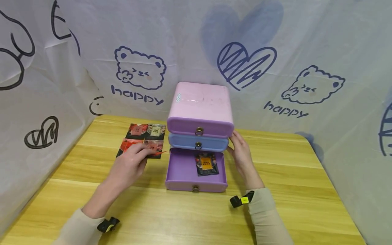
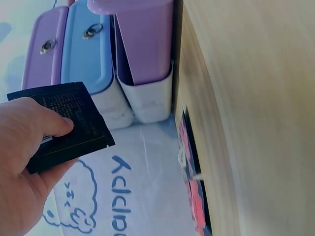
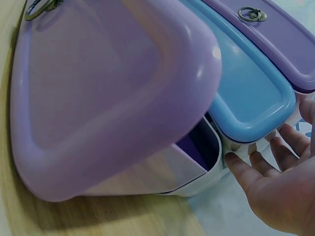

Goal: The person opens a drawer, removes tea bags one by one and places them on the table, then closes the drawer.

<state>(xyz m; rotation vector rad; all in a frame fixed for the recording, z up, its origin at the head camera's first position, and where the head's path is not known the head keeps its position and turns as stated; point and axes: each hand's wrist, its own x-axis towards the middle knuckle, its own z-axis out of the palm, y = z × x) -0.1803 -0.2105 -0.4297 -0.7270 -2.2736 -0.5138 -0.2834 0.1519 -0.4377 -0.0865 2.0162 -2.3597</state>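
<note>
My left hand [image 1: 130, 163] pinches a flat black packet [image 2: 83, 120] between thumb and fingers, with the printed back facing the left wrist camera. In the head view that hand is above several packets [image 1: 156, 132] with red and pale labels, laid on the table left of the drawer unit. The small drawer unit [image 1: 202, 105] has a pink top and purple and blue drawer fronts. Its bottom purple drawer [image 1: 182, 166] is pulled out, and a black packet with an orange label [image 1: 206, 165] lies inside. My right hand [image 3: 280, 182] rests its extended fingers against the unit's right side.
The unit stands towards the back of a wooden table [image 1: 294, 177]. Behind and beside the table hangs a white cloth [image 1: 190, 41] with bear and heart drawings. Ring pulls hang on the drawer fronts, including the blue middle drawer [image 1: 180, 142], which is closed.
</note>
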